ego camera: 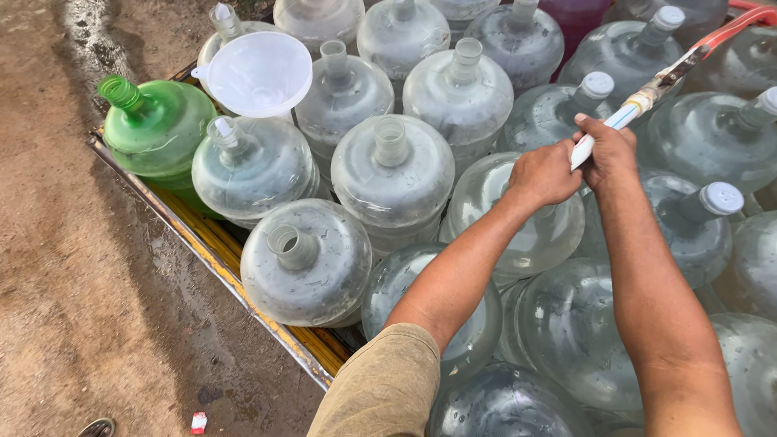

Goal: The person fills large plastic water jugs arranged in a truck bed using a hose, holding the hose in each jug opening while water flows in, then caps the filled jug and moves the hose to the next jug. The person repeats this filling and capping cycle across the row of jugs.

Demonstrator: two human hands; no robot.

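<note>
Head view: two hands (579, 162); one nozzle (603, 129); one funnel (259, 73).

Small red-white wrapper (198, 422) on ground

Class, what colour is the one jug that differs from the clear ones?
Green, clearest in the head view.

Outdoor water-filling spot beside a loaded cart

Packed, wet dirt ground (73, 267) lies left of the fingers; all around them stand many big clear water jugs (392, 174) crowded in a yellow-edged cart bed (243, 283), with a white funnel (259, 73) and a hose (688, 61).
</note>
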